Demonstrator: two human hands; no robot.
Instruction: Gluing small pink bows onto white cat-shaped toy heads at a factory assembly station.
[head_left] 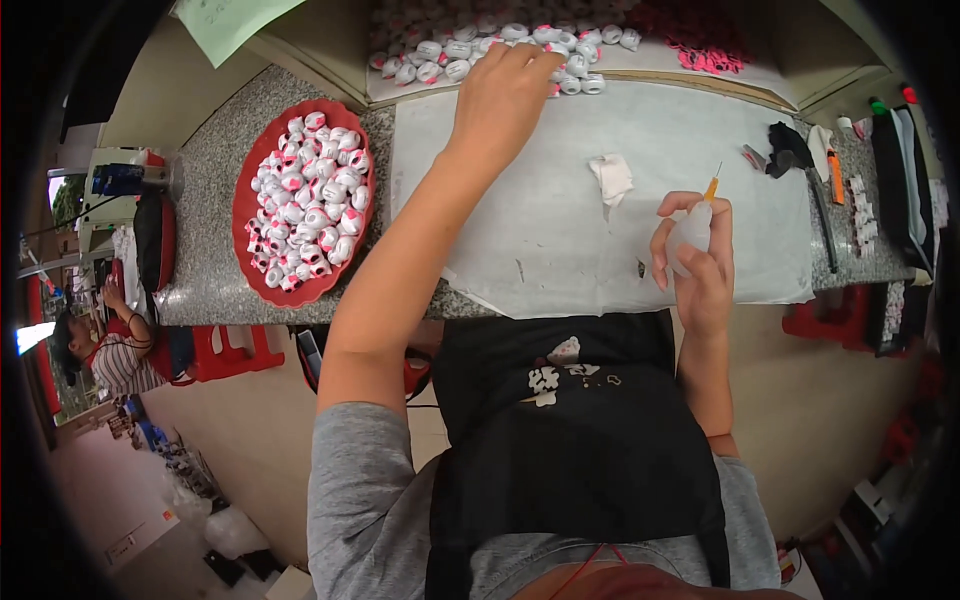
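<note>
My left hand reaches to the far edge of the work surface, over a pile of small rounded white pieces with pink parts. Its fingers bend down among the pieces and the fingertips are hidden, so I cannot tell whether it grips one. In my right hand, over the right side of the white sheet, is a small translucent squeeze bottle. An orange-based needle tip points up from the bottle. A crumpled white cloth lies between my hands on the sheet.
To the left, a red scalloped tray holds many white-and-pink pieces. Small bright pink parts lie at the back right. Dark tools and an orange-handled tool rest on the right of the counter. Another person sits at far left.
</note>
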